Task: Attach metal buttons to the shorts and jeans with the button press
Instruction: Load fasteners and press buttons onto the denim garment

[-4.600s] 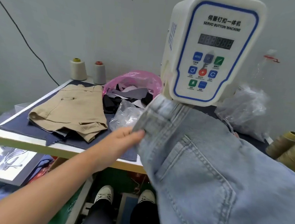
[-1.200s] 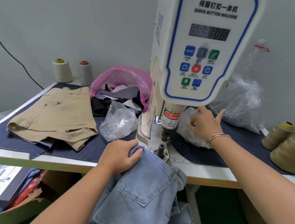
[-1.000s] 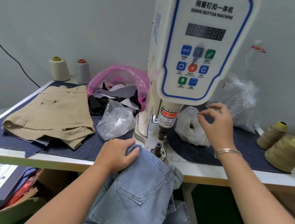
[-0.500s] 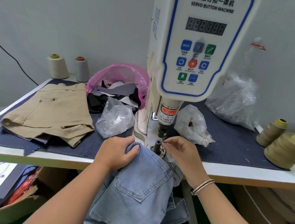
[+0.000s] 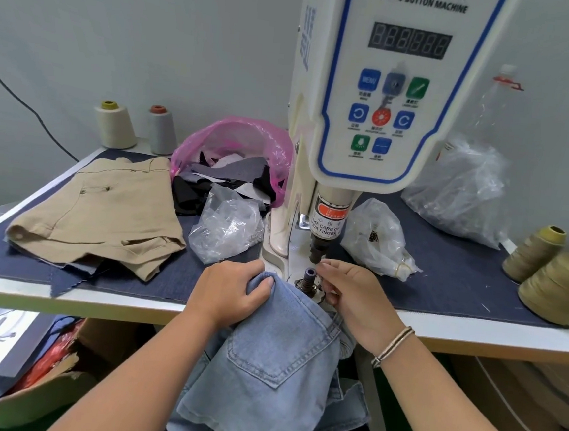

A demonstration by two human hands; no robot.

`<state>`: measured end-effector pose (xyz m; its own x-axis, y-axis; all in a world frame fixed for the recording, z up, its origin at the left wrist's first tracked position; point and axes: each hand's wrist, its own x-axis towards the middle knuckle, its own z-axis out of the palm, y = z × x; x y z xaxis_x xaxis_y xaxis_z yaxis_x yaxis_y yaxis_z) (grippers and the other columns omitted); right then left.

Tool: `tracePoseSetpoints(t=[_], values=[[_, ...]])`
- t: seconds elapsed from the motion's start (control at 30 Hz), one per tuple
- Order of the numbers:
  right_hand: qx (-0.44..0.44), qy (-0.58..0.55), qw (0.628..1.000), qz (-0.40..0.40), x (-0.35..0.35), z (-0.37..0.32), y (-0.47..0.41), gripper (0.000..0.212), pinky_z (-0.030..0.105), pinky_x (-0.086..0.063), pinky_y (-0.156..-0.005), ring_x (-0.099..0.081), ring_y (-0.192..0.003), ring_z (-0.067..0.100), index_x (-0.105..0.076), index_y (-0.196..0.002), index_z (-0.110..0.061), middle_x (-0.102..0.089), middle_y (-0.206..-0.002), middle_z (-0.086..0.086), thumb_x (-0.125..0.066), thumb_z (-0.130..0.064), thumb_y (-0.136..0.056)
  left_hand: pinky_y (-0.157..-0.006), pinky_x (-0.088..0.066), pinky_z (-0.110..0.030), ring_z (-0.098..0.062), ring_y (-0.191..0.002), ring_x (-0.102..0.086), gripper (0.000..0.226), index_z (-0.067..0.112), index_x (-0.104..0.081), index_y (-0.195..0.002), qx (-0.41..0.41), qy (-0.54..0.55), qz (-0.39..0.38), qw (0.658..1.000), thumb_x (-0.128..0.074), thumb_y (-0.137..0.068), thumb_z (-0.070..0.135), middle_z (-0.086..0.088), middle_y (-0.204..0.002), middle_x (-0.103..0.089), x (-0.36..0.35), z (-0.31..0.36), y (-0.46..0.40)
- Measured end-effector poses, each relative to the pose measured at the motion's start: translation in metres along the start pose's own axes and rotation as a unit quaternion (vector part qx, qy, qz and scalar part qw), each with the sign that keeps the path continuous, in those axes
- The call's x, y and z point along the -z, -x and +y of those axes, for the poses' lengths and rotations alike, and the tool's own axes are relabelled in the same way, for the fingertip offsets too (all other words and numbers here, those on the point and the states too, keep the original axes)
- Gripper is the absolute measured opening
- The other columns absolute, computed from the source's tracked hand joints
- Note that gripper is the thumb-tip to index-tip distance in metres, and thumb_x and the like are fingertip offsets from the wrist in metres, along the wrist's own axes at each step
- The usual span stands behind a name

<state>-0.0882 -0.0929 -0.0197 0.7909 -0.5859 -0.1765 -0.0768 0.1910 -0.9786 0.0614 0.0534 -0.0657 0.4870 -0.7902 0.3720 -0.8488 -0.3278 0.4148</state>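
Left hand (image 5: pixel 231 291) gripping jeans (image 5: pixel 276 369); right hand (image 5: pixel 355 297) fingers at press die (image 5: pixel 309 276)

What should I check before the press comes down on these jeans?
1. Jeans held: ok. The left hand grips the light blue jeans at the table edge.
2. Waistband over the lower die: not ok. The die post stands bare, with the denim beside it.
3. Button part seated on the die: cannot tell. The right hand has its fingertips at the die, and any part is too small to see.
4. Fingers out from under the press head: not ok. The right fingertips sit just below it.
5. Machine display ready: cannot tell, no digits are readable.
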Motion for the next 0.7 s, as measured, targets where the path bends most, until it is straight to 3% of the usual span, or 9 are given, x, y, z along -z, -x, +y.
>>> tracePoseSetpoints(t=[0.1,0.23,0.5,0.7], values=[[-0.042,-0.062,0.997,-0.037,0.002,-0.006,0.003,0.018,0.018,-0.031,-0.043,-0.041,-0.050,0.008,-0.064,-0.073,-0.009,-0.052,-0.062,0.001,-0.059,-0.011,-0.090,-0.053,-0.027,-0.031,-0.016,-0.055,-0.042,0.041,0.022,-0.033,-0.064,-0.001,0.002,-0.001,1.000,-0.023,-0.076,0.060,0.006,-0.052,-0.041,0.000,0.000,0.000],[-0.120,-0.117,0.985,-0.046,0.001,-0.014,0.007,0.013,0.014,-0.034,-0.035,-0.044,-0.044,0.006,-0.061,-0.080,-0.005,-0.057,-0.062,0.003,-0.058,-0.010,-0.091,-0.054,-0.028,-0.031,-0.016,-0.055,-0.042,0.040,0.022,-0.033,-0.064,-0.002,0.001,0.000,1.000,-0.023,-0.076,0.060,0.006,-0.052,-0.041,0.000,0.000,-0.001],[-0.224,-0.276,0.935,-0.023,-0.008,-0.017,0.004,0.010,0.011,-0.037,-0.032,-0.047,-0.036,0.005,-0.057,-0.083,-0.003,-0.059,-0.056,0.005,-0.055,-0.010,-0.090,-0.054,-0.034,-0.033,-0.018,-0.056,-0.043,0.040,0.022,-0.033,-0.064,-0.002,0.003,0.003,1.000,-0.023,-0.076,0.059,0.005,-0.054,-0.043,0.000,0.001,0.000],[-0.254,-0.343,0.904,-0.029,-0.010,-0.019,0.008,0.009,0.013,-0.040,-0.031,-0.049,-0.035,0.007,-0.058,-0.079,-0.001,-0.062,-0.060,0.008,-0.059,-0.010,-0.081,-0.055,-0.037,-0.034,-0.019,-0.057,-0.045,0.041,0.021,-0.035,-0.065,0.000,0.002,0.003,1.000,-0.024,-0.076,0.059,0.004,-0.055,-0.046,0.000,0.001,0.000]])
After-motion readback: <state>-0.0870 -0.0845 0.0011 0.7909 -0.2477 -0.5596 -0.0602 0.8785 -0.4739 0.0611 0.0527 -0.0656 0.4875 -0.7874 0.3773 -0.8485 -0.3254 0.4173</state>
